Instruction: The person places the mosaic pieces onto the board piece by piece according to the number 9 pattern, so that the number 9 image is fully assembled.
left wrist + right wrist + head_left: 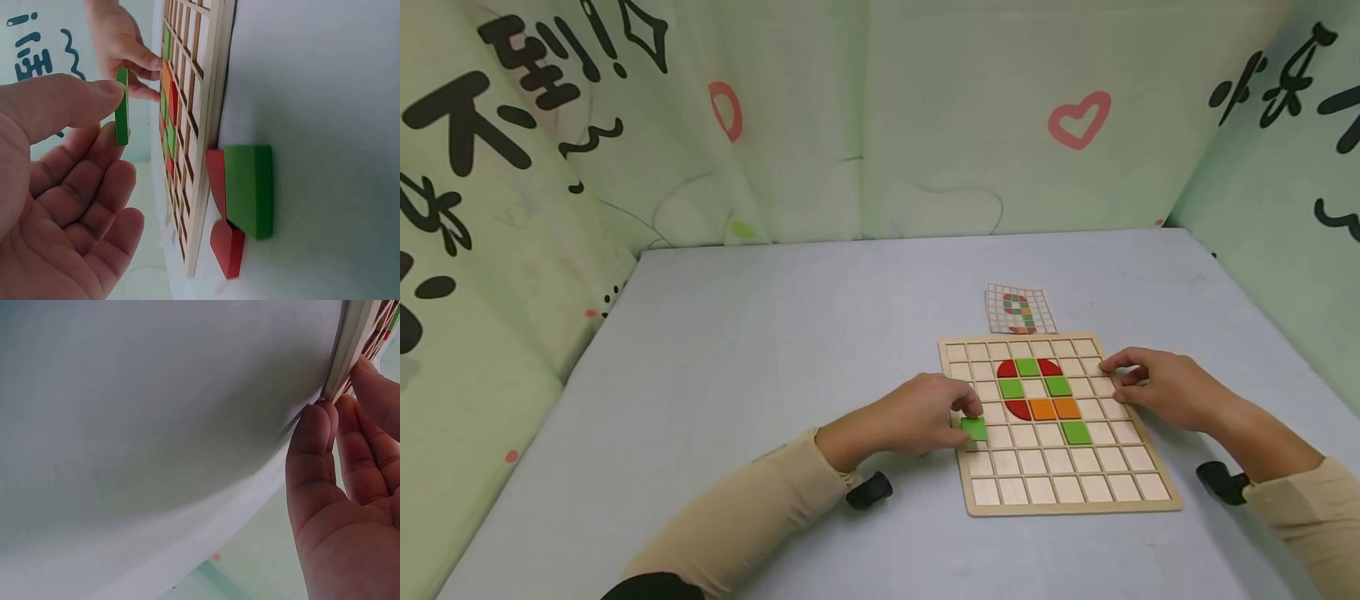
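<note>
My left hand (917, 417) pinches a green square tile (974, 429) between thumb and fingers, above the left edge of the wooden grid board (1067, 506). In the left wrist view the green tile (122, 106) is seen edge-on. Set in the board are red curved tiles (1018, 409), green squares (1077, 432) and two orange squares (1042, 409). At the board's right edge, my right hand (1176, 387) grips the rim. Its thumb lies on top and its fingers against the side, as the right wrist view shows.
A printed pattern card (1000, 312) lies just behind the board. On the table left of the board are a loose green tile (250, 187) and red tiles (226, 250), mostly hidden by the left hand in the head view. Curtains (925, 125) surround the table.
</note>
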A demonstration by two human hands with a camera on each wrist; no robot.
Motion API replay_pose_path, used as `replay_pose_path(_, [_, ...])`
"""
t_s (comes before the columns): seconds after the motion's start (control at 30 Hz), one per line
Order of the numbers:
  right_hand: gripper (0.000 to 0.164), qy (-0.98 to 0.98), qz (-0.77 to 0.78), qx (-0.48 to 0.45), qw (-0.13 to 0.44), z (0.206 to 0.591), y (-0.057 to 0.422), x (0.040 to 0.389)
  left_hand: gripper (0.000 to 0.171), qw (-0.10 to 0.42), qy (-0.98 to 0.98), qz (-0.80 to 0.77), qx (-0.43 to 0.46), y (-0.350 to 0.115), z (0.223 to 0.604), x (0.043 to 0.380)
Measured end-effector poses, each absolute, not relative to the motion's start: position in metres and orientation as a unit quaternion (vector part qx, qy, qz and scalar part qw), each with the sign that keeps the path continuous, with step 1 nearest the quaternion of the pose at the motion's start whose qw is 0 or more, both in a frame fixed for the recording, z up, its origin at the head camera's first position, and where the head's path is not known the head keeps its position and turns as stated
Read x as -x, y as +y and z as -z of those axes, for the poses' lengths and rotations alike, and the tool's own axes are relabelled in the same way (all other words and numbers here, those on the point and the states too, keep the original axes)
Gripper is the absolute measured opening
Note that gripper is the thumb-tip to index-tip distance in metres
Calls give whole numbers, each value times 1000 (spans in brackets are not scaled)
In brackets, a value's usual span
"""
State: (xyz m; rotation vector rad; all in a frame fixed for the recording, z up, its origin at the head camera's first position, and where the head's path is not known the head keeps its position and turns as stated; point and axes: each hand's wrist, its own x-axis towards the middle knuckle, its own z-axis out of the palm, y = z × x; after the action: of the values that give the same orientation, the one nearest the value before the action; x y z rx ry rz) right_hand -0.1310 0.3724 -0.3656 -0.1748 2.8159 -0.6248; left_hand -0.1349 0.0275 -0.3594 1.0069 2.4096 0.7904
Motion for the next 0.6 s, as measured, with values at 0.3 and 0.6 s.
replay_pose_path(0.3, [36, 966, 219, 63, 123, 366, 372, 129, 25, 192, 861, -283, -377, 48, 361, 132])
replay_pose_path(0.6, [37, 968, 211, 64, 119, 365, 371, 129, 22, 177, 854, -270, -407, 71, 363, 129])
